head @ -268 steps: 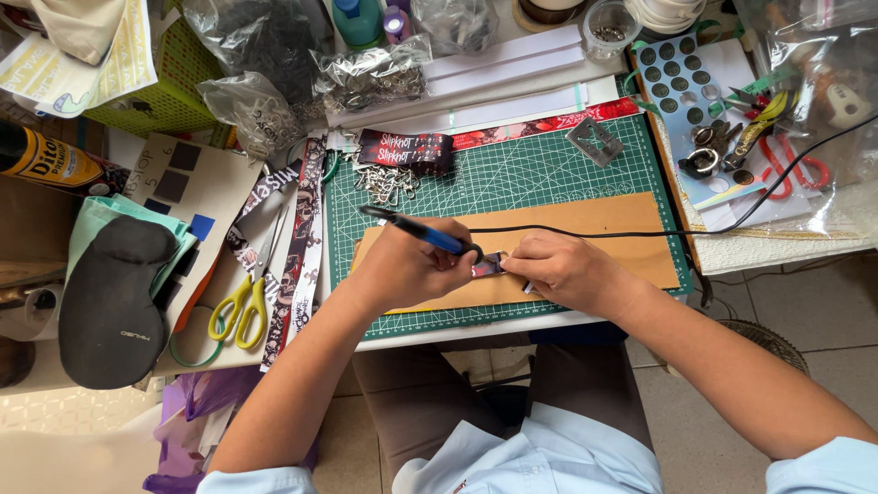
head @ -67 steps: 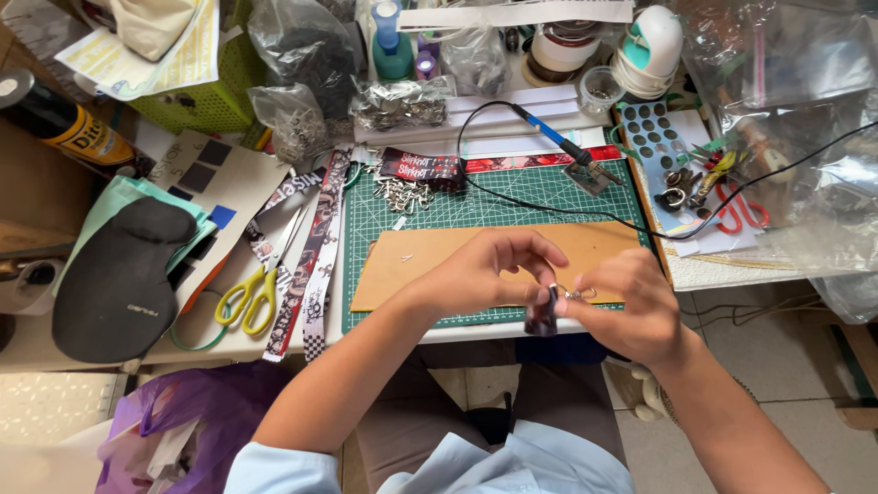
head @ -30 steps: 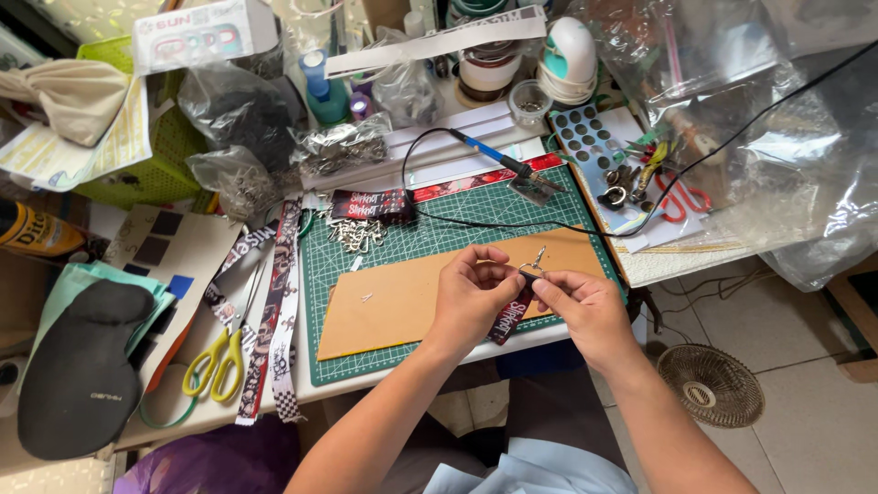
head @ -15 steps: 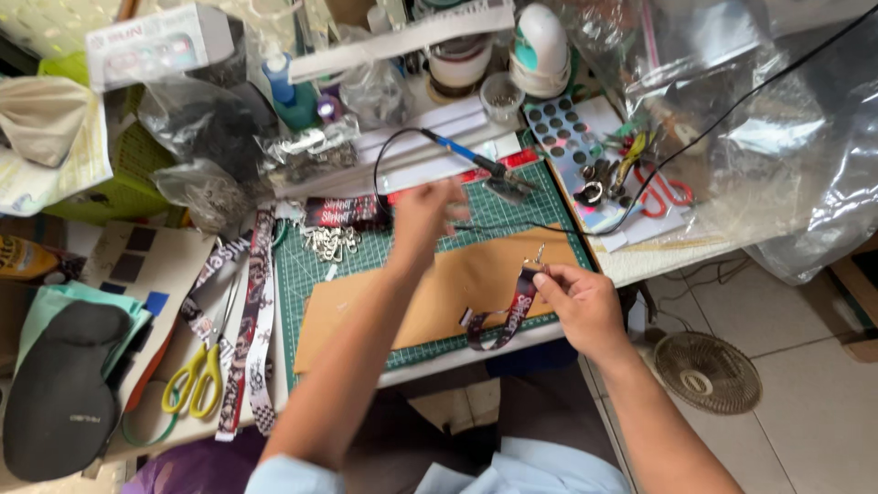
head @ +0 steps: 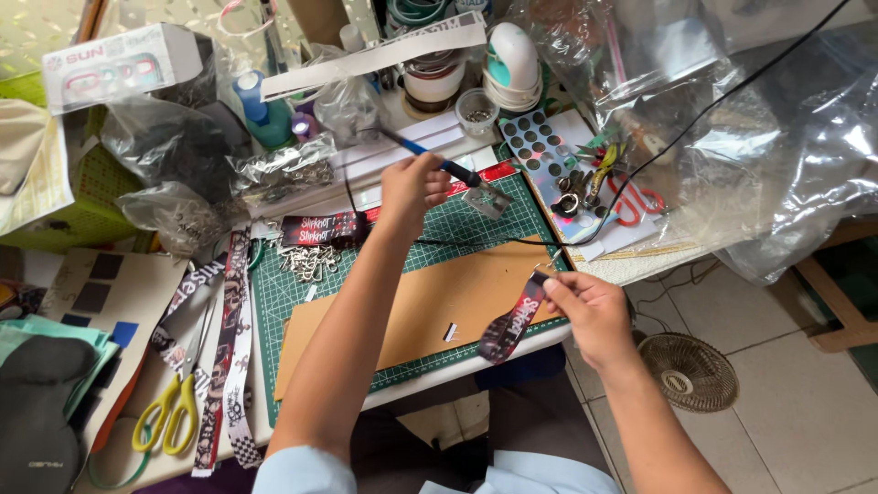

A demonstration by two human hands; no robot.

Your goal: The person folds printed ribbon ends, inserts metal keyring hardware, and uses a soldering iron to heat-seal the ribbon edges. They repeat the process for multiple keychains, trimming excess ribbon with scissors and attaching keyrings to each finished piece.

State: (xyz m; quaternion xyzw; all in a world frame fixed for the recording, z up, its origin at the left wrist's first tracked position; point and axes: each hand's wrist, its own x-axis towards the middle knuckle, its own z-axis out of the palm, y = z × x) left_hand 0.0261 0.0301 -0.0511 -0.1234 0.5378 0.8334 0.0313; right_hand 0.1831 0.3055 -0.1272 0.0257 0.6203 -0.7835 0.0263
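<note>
My left hand reaches out over the green cutting mat and grips the blue handle of a soldering iron, whose tip rests on a small metal stand. My right hand pinches the top end of a short black printed strap with a metal clip, held at the table's front edge. The strap hangs down over a brown board that lies on the mat.
Long printed straps and yellow scissors lie at the left. A heap of metal clips sits on the mat. Plastic bags, tape rolls and red scissors crowd the back and right. A small fan stands on the floor.
My left hand let go of the strap, reached away across the mat and closed on the soldering iron. My right hand kept hold of the strap, which now hangs from it alone.
</note>
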